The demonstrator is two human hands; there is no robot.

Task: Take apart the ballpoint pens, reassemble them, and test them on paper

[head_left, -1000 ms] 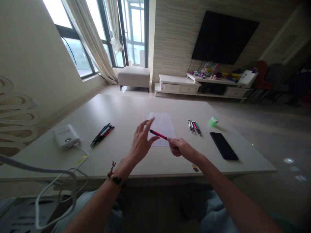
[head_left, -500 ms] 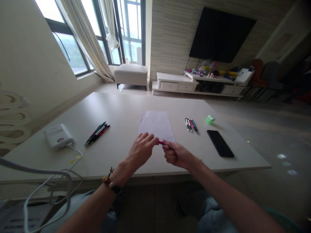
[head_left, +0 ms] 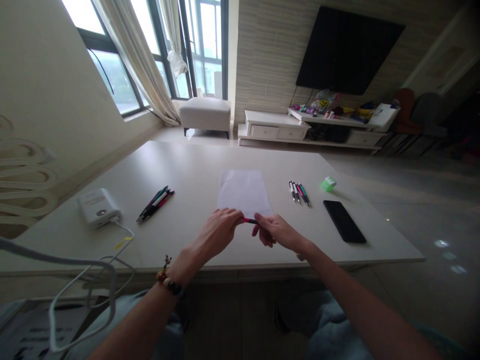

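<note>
At the far left, a power bank is sitting on the table, its cable running toward the near edge, and a bunch of pens is lying just to its right. A bracelet is circling the left wrist. The left hand is no longer raised and spread as it was a second ago: it is now low over the table, its fingers curling in at the end of a red pen. They are touching or nearly touching the pen, but I cannot tell whether they are gripping it. The pen is now lying level between both hands, just at the bottom edge of a sheet of paper, so the hands are working close together there. The right hand is pinching the pen's dark far end in its fingers. Farther right, a row of pens is lying beside a green block, with a phone sitting nearer the table's edge.
</note>
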